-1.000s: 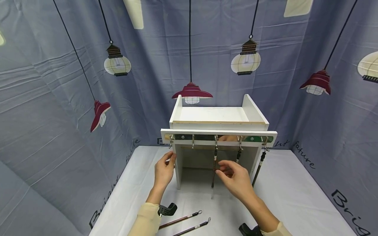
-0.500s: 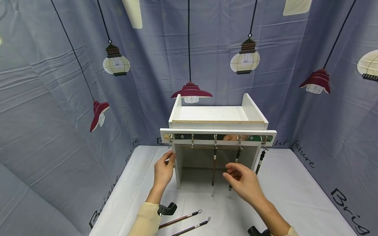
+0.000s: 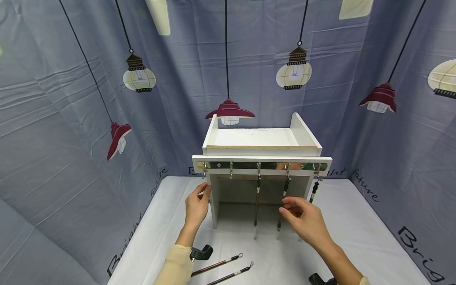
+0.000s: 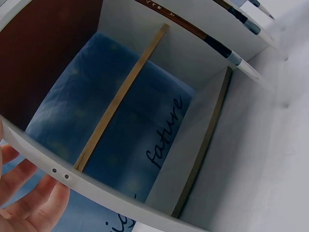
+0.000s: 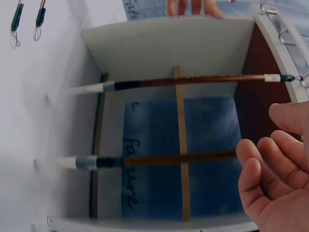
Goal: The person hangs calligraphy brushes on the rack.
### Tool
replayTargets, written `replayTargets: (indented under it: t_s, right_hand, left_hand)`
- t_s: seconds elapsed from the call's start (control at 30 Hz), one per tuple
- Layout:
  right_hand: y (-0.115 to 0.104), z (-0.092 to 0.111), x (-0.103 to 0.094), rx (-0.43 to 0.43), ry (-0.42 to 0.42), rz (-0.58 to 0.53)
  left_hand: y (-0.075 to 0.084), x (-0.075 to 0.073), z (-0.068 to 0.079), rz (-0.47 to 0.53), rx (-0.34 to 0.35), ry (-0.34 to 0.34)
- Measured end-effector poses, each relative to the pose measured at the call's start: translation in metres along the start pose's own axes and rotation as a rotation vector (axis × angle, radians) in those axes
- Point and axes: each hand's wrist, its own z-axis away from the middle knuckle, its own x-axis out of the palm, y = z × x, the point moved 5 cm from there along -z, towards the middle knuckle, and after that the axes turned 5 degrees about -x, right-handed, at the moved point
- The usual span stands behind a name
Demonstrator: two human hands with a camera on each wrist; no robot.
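Observation:
Three calligraphy brushes hang from the hook rail (image 3: 243, 165) on a white wooden cabinet: a middle brush (image 3: 257, 204), another brush (image 3: 286, 187) to its right, and a rightmost brush (image 3: 314, 190) partly covered by my right hand (image 3: 307, 221). That hand has loosely bent fingers, thumb apart, with nothing held; in the right wrist view a hanging brush (image 5: 183, 158) passes beside its fingertips. My left hand (image 3: 197, 204) is at the cabinet's left side panel (image 3: 214, 200). In the left wrist view its fingers (image 4: 54, 200) touch the panel's outer face.
Two more brushes lie on the white table: one brush (image 3: 217, 265) and a second brush (image 3: 233, 275), loops pointing right. Bare hooks include a left hook (image 3: 204, 168) and the one beside it (image 3: 231, 169). A lamp-printed curtain (image 3: 178, 130) surrounds the table.
My right hand has moved right, away from the middle brush, bringing the brush to its right into fuller view. The left hand has stayed at the side panel.

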Motion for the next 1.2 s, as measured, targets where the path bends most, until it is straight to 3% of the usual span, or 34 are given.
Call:
replayTargets:
  t_s: [1.2]
  right_hand:
    - [0.056,-0.003,-0.056,0.130,0.043,0.137]
  left_hand:
    - [-0.001,-0.001,-0.001,0.000,-0.007,-0.010]
